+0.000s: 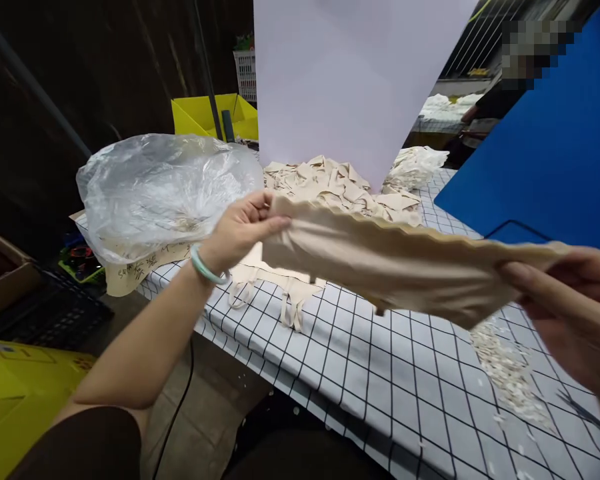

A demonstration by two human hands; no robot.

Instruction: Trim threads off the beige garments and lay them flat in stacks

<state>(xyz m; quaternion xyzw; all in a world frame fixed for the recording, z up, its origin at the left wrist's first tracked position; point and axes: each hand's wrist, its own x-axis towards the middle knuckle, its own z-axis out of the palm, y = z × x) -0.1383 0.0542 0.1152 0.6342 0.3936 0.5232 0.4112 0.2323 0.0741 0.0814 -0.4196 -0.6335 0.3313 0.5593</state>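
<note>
A beige fabric piece with a wavy upper edge [380, 260] is stretched between my two hands above the table. My left hand [243, 223], with a pale green bangle at the wrist, pinches its left end. The right end is gripped by my right hand [565, 287], thumb in front. Small tabs hang from the lower edge of the fabric. Below and behind it, a beige garment with thin straps [285, 283] lies on the checked tablecloth [360, 360]. Farther back rises a heap of similar beige pieces [325, 180].
A clear plastic bag [170, 187] bulges at the back left. Small pale scraps [505, 373] and dark scissors [577, 407] lie at the right. White [330, 80] and blue [545, 147] panels stand behind. A yellow box [25, 393] sits lower left. Part of another person shows far right.
</note>
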